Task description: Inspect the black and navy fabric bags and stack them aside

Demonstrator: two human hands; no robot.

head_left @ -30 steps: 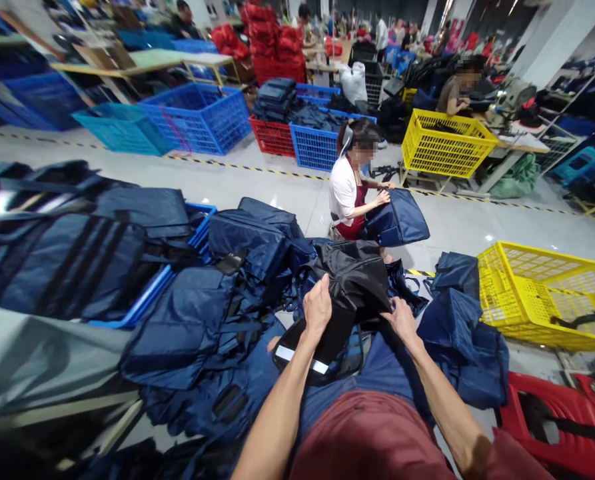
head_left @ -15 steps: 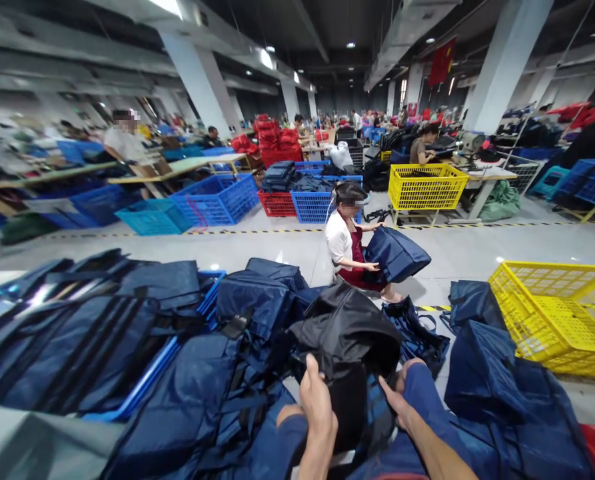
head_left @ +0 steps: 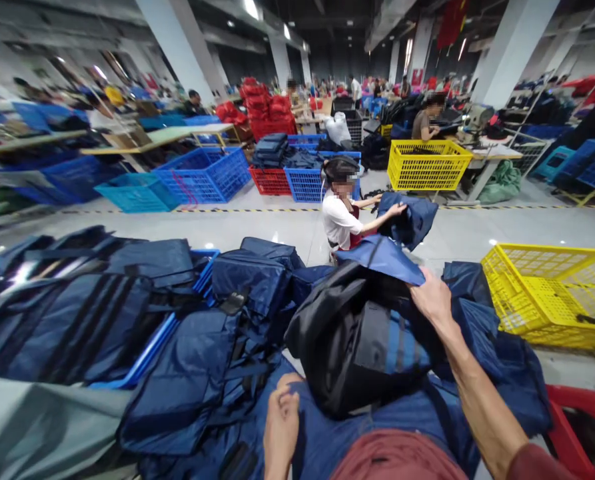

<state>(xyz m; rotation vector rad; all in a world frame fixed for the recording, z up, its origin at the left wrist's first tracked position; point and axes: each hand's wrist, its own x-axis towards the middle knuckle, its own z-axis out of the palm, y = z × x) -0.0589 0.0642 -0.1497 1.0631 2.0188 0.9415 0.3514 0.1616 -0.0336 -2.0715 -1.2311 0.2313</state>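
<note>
A backpack (head_left: 327, 333), black on the inside and partly turned out, rests across my lap with its mouth gaping. My right hand (head_left: 431, 293) pinches the edge of its blue fabric panel (head_left: 377, 255) and holds it raised at the upper right. Blue stripes and a grey-black panel show within the bag's opening. My left hand (head_left: 282, 423) is apart from the bag, near my knee, its fingers curled closed; whatever may be in them is hidden.
Navy backpacks (head_left: 182, 373) are heaped to my left, and more navy bags (head_left: 507, 373) lie to my right. A yellow crate (head_left: 522, 293) and a red plastic edge (head_left: 572, 413) are at the right. Ahead, a seated co-worker (head_left: 342, 220) handles another navy bag (head_left: 410, 220).
My right hand has risen, lifting the blue panel and spreading the bag wide. My left hand has come off the bag and dropped toward my knee. The co-worker's bag has shifted.
</note>
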